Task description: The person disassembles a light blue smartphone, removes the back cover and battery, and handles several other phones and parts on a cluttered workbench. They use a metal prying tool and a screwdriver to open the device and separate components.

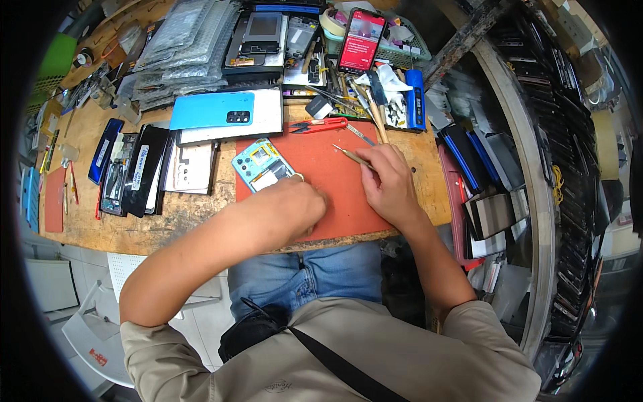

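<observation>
On the red mat (348, 208) lies an opened light-blue phone (264, 164), its inner parts showing. My left hand (298, 204) is curled closed over the phone's lower right end. Its fingertips are hidden beneath it, so whatever they grip cannot be seen. My right hand (390, 182) pinches a slim pointed tool (353, 156), brass-coloured with a pale tip. That tip points up and left, a little above the mat and apart from the phone. Just beyond lie red-handled cutters (318, 125).
Behind the mat, a blue phone back cover (213, 111) rests on a white box. A lit phone (362, 41) stands against a green basket (408, 50). Several dismantled phones, including a black one (139, 171), line the left. Bubble-wrapped packs (177, 47) are stacked far left.
</observation>
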`<action>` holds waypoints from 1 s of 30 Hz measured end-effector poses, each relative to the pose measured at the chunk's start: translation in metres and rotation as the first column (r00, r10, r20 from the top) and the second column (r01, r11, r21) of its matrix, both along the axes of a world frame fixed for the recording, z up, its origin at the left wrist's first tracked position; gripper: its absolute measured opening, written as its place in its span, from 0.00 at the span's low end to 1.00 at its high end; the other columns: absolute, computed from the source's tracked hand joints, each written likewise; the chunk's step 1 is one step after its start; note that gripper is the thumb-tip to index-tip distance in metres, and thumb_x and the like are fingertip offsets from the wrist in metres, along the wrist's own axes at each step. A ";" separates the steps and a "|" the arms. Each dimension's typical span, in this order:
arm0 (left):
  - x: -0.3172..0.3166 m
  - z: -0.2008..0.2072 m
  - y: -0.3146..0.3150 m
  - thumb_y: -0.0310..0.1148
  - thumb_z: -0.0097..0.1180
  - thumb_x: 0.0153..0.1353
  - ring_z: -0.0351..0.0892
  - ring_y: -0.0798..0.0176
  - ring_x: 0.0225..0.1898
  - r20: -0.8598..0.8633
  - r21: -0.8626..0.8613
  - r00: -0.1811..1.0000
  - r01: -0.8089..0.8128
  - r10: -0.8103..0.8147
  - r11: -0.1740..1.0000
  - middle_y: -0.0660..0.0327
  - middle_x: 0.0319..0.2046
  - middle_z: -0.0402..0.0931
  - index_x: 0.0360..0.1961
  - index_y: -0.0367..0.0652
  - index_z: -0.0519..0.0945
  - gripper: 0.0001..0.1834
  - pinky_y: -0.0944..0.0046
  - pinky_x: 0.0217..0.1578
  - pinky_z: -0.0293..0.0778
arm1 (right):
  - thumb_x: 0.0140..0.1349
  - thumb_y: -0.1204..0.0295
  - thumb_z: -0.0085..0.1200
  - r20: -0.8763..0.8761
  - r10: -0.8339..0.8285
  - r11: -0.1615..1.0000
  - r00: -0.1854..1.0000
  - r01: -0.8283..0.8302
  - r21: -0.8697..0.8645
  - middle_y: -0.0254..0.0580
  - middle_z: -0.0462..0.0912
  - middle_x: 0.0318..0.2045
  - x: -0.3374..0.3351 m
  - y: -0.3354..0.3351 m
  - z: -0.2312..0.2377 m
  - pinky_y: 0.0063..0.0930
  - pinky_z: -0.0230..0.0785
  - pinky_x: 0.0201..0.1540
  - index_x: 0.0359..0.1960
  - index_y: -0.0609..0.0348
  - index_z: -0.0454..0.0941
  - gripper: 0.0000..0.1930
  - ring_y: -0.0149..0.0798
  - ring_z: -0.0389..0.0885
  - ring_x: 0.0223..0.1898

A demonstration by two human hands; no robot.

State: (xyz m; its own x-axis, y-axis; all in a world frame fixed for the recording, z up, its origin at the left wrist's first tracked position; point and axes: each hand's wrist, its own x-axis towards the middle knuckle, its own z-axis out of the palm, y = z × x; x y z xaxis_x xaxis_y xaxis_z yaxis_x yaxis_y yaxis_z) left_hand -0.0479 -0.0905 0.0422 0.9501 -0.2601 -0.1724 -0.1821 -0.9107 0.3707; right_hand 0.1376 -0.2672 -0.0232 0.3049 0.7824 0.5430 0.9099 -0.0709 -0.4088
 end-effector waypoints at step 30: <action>0.003 -0.005 0.012 0.26 0.63 0.60 0.88 0.41 0.41 -0.074 -0.166 0.996 -0.061 0.049 0.984 0.45 0.31 0.86 0.34 0.33 0.83 0.06 0.47 0.43 0.80 | 0.71 0.84 0.60 -0.380 0.076 0.991 0.922 -0.112 -0.074 0.47 0.85 0.42 -0.058 -0.016 0.043 0.28 0.82 0.42 0.47 0.63 0.72 0.09 0.35 0.89 0.41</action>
